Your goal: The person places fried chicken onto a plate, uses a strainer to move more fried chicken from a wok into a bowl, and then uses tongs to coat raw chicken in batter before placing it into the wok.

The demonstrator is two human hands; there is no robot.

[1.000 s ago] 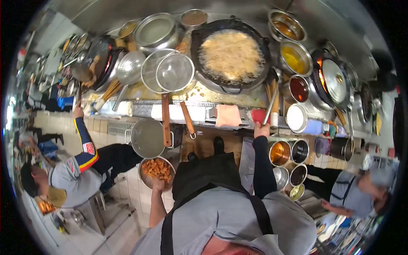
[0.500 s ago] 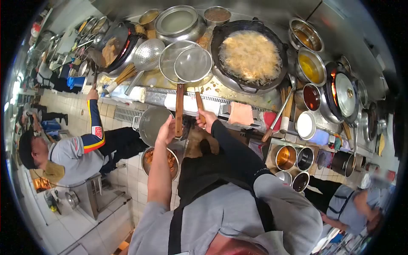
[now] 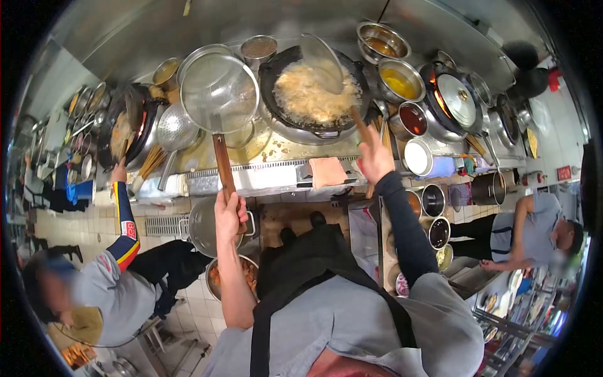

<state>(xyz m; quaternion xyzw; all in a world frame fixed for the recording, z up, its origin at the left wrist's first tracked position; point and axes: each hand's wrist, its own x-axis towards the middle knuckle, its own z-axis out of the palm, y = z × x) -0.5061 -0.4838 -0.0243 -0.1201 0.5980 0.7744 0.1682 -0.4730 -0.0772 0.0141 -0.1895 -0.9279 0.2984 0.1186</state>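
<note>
My left hand (image 3: 231, 213) is closed around the wooden handle of a large round mesh strainer (image 3: 220, 88). The strainer is held up over the stove edge, in front of a metal pot. In my right hand (image 3: 377, 158) is the wooden handle of a second, smaller mesh strainer (image 3: 321, 63), blurred and tilted over the wok (image 3: 273, 100). Pale food (image 3: 301, 103) bubbles in the oil of that wok. Beside my right hand, a wooden tool handle (image 3: 369, 190) projects past the stove edge.
A perforated skimmer (image 3: 176, 127) lies to the left. Metal bowls of yellow liquid (image 3: 402, 81) and red sauce (image 3: 411, 119) stand right of the wok. A lidded pan (image 3: 455, 100) sits over flames. A co-worker (image 3: 129, 276) works at the left wok; another person (image 3: 531, 226) stands right.
The two strainers have separated. My right hand has moved right and up, carrying the smaller one over the wok. My left hand has closed on the larger strainer's handle and moved left.
</note>
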